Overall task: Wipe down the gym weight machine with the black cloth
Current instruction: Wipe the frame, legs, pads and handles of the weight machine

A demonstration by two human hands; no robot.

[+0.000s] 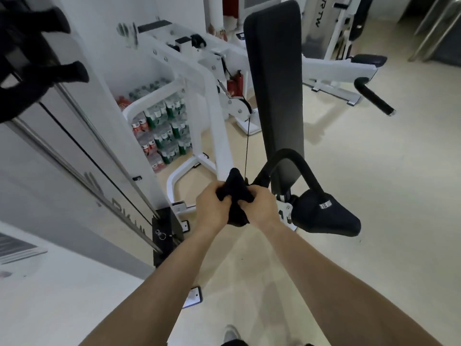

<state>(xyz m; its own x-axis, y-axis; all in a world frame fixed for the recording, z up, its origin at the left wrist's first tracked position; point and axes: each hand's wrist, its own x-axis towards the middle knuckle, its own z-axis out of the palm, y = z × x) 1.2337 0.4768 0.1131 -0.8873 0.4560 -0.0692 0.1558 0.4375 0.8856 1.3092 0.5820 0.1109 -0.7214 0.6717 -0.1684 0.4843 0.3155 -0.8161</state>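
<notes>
Black cloth (234,193) bunched btwn both hands, handle end hidden

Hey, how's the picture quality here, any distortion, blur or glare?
Head view: wide-angle bending curves the steel rails at left; soft overall, the bottles smeared; even indoor light, faint shadows on the floor; no harsh glare; both hands and black cloth readable.

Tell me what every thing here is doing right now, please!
black cloth: bunched up, gripped by both hands.
left hand: closed on the cloth.
right hand: closed on the cloth.
curved black handle: beside the hands, touching cannot be told.
back pad: upright, nothing on it.
seat: unoccupied.
water bottle packs: stacked on the floor behind the white frame.
</notes>
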